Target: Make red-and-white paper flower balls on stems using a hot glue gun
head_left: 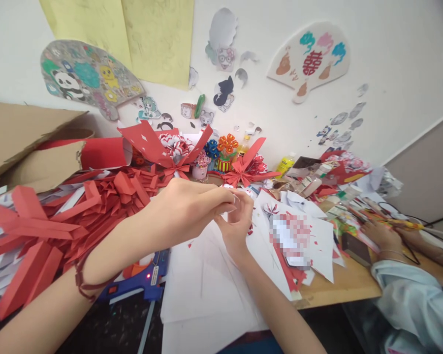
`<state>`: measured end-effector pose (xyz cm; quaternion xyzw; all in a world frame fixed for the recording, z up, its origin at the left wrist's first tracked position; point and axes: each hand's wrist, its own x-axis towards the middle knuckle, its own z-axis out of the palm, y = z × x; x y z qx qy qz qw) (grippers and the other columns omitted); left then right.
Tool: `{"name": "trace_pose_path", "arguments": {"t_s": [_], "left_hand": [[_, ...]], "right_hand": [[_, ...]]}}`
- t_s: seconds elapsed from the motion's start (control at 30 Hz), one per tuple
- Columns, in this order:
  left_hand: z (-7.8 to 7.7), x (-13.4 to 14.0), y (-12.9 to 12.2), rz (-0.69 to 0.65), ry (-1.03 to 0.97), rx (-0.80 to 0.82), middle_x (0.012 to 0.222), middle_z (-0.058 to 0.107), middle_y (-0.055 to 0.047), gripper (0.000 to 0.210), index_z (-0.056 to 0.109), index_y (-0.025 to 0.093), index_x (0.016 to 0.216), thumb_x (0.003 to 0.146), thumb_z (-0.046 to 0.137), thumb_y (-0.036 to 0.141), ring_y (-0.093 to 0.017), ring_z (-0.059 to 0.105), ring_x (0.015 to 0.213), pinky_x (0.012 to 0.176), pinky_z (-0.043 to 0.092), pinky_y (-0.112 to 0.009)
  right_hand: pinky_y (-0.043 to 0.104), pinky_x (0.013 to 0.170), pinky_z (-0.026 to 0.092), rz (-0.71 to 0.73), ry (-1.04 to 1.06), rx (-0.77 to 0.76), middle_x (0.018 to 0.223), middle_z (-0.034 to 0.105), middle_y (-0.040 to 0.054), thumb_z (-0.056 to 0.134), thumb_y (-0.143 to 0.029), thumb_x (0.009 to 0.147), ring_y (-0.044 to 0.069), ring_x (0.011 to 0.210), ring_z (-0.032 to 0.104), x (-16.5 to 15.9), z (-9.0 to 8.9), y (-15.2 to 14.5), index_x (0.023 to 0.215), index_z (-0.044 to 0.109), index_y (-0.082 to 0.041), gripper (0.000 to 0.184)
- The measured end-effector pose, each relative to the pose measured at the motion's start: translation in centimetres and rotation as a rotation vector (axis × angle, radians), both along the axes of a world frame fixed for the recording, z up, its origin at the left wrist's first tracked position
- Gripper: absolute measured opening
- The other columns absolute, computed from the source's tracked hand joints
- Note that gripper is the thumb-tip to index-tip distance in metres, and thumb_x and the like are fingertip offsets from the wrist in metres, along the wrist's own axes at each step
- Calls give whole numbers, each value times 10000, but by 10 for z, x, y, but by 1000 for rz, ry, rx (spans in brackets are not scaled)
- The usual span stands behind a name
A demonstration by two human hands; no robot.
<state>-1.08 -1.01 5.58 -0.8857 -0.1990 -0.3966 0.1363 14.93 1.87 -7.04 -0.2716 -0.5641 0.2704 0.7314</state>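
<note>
My left hand and my right hand meet at the middle, fingertips pinched close together. What they hold, if anything, is hidden by the fingers. A bit of red-and-white paper shows just behind them, but I cannot tell whether it is held. Below both hands lie white paper sheets with a few red scraps. Under my left forearm is a blue glue gun with a lit red light. A heap of folded red paper strips spreads to the left.
Paper bouquets and a flowerpot line the wall. To the right are a partly blurred phone on papers and several bottles. Another person's hand works at far right. Cardboard stands at left.
</note>
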Motion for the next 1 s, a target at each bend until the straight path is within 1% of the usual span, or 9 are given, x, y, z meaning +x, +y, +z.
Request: {"name": "trace_pose_path", "arguments": {"t_s": [0.17,0.33,0.47,0.67,0.8,1.0], "left_hand": [[0,-1,2,-20,0,-32,733,722,38,206,666,204,914,944,512,70,-85,645,592,518,368,-203],[-3,-1,5,-7,-6,-12,763,744,28,204,662,196,901,935,511,63,-98,649,591,519,383,-216],[-4,-1,6,23,0,-3,729,726,17,212,651,183,853,950,488,89,-104,617,553,497,360,-226],[-3,1,7,56,-32,-33,609,634,37,203,654,159,845,960,496,103,-84,554,488,475,313,-216],[-4,1,7,68,-46,-69,622,647,31,188,656,162,861,965,503,129,-86,568,500,485,314,-213],[-4,1,7,98,-56,-95,624,645,34,196,650,174,884,992,487,181,-87,560,492,487,317,-221]], "right_hand": [[422,1077,502,-31,-113,-30,1271,593,78,814,-267,787,222,1226,595,0,-8,4,1268,564,-281,542],[446,1063,512,-63,-196,6,1255,613,83,817,-283,780,244,1240,584,1,-13,7,1205,602,-265,476],[429,1016,538,-81,-255,-29,1228,619,80,809,-281,782,245,1199,593,2,-10,5,1191,605,-262,457],[433,1026,514,-91,-266,-12,1210,614,68,808,-256,785,242,1190,583,2,-7,3,1165,608,-260,429],[437,1005,522,-103,-290,-14,1208,618,71,805,-271,785,249,1175,588,2,-7,4,1153,606,-260,419],[428,1000,522,-96,-275,0,1210,625,71,805,-272,790,248,1171,594,2,-5,3,1182,617,-269,434]]}}
